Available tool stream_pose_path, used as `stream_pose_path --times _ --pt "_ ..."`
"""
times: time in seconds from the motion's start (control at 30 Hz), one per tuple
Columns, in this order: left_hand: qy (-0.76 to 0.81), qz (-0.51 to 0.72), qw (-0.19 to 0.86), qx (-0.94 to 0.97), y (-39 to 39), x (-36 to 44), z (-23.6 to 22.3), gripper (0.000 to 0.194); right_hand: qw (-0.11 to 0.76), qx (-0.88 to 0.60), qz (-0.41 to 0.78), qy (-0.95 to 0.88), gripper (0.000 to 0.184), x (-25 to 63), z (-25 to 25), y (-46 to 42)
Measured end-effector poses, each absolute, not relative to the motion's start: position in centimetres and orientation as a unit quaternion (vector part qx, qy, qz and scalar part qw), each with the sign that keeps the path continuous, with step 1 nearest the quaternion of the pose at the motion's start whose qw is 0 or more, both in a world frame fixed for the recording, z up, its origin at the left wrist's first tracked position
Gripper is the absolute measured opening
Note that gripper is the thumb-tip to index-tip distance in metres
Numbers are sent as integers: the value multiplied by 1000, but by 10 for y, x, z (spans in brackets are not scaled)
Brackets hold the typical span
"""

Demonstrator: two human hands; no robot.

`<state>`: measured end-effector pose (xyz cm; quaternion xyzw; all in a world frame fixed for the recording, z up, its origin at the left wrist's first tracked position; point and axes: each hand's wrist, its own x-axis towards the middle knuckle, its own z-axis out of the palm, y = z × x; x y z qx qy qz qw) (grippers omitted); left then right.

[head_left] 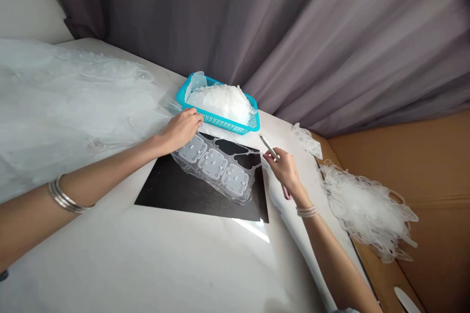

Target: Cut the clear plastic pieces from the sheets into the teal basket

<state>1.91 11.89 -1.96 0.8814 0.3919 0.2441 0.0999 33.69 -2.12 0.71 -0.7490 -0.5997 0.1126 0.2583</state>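
The sheet [213,164] is appearing thin and translucent, carrying three squarish pads in a row, with open loops running along its far side. It is judged to be weighing little and flexing readily; the pads are probably giving some stiffness, while the narrow strands are likely stretching or tearing under a hard pull. Its glossy surface may be proving slippery. The outer rim near the corners is offering the soundest hold.

The sheet is lying over the black mat [176,200] on the worktop [183,264], nearer the far edge than the near one, just on the near side of the blue basket [227,127]. The left hand [181,129] is closing its grip on the sheet's far left corner, so that the sheet is extending rightward and nearward from the fingertips. The right hand [284,168] is gripping a slim tool [270,146] at the sheet's right end, with the strands reaching towards its fingers; whether it is also pinching a strand, the inspector cannot tell. A tangle of scraps [367,210] is lying beyond the worktop's right edge.
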Motion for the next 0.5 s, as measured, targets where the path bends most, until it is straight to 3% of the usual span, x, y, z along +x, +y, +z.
stream_pose_path --times 0.17,0.3,0.43,0.5 --pt "410 246 73 875 104 22 -8 32 331 -750 183 -543 55 342 24 -29" --pt "385 215 12 898 41 21 -8 37 448 -678 339 -475 68 312 29 -61" --pt "247 133 65 958 -34 30 -20 40 407 -649 416 -490 72 272 24 -84" --pt "238 108 61 963 -56 36 -23 46 388 -634 422 -520 62 260 18 -88"
